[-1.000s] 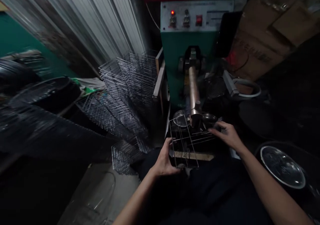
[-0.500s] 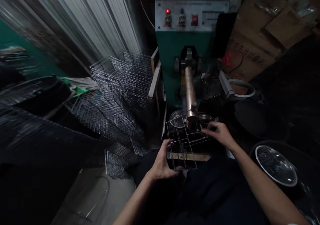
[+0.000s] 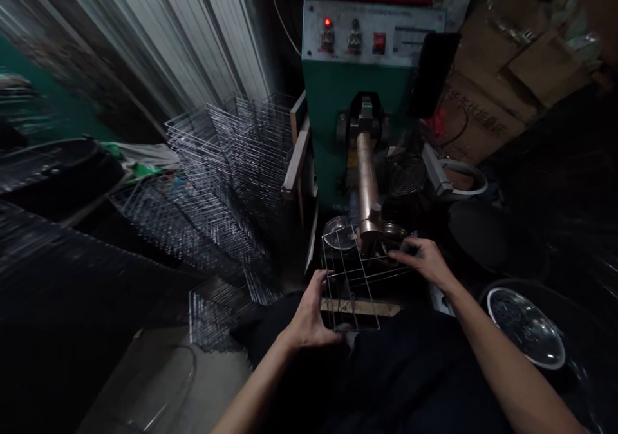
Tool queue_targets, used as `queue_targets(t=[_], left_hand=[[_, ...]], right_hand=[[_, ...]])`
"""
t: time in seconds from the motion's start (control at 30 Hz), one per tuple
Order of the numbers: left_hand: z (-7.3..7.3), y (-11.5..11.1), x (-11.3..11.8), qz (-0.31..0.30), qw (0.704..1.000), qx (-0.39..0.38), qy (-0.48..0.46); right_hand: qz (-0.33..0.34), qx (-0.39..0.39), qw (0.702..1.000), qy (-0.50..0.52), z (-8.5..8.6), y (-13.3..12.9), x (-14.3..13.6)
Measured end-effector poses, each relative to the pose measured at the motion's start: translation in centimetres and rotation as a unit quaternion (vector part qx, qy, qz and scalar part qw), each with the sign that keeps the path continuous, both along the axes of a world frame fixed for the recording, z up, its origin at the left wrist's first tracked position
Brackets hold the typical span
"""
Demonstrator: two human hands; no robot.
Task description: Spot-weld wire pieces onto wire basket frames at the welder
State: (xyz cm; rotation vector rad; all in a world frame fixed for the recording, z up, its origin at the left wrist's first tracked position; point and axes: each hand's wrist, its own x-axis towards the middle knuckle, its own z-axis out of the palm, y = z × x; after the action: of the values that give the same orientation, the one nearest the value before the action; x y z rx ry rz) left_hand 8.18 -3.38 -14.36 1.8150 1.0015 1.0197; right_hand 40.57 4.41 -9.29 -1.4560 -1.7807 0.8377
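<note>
My left hand [image 3: 313,318] is closed around the left side of a small wire rack [image 3: 348,279], its thumb low and its fingers near the upper wires. The rack stands tilted just below the tip of a thick copper-coloured arm [image 3: 368,183]. My right hand [image 3: 422,260] pinches close to the right of that tip, above the rack's long wires. Whatever lies between its fingertips is too small and dark to make out. Behind the rack, a round metal bowl [image 3: 337,233] stands left of the arm, and another bowl [image 3: 394,231] lies to its right, partly hidden.
A green machine [image 3: 328,112] with a lit red lamp carries the copper arm. Stacked wire racks [image 3: 232,163] lean to the left beside a wooden post [image 3: 296,154]. At right sit a shiny bowl of small metal pieces [image 3: 525,324] and cardboard boxes [image 3: 483,112].
The view has shifted slightly. Both hands and the wire rack stay almost in place at the tip of the copper arm, with the same grips.
</note>
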Motion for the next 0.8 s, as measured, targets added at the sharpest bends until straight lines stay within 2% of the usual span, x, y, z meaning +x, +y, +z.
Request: queue_targets(t=[0.3,0.67,0.8], left_hand=[[-0.3,0.6,0.3,0.017,1.000,-0.016,0.013],[-0.3,2.2,0.3,-0.005,1.000,0.006,-0.018],[-0.7,2.3,0.2,0.001,1.000,0.022,-0.003]], right_hand=[[-0.007,-0.002,1.000,-0.003,0.2,0.4,0.0],[-0.018,0.007,1.000,-0.001,-0.3,1.1,0.2],[-0.022,0.022,1.000,0.005,-0.3,1.2,-0.2]])
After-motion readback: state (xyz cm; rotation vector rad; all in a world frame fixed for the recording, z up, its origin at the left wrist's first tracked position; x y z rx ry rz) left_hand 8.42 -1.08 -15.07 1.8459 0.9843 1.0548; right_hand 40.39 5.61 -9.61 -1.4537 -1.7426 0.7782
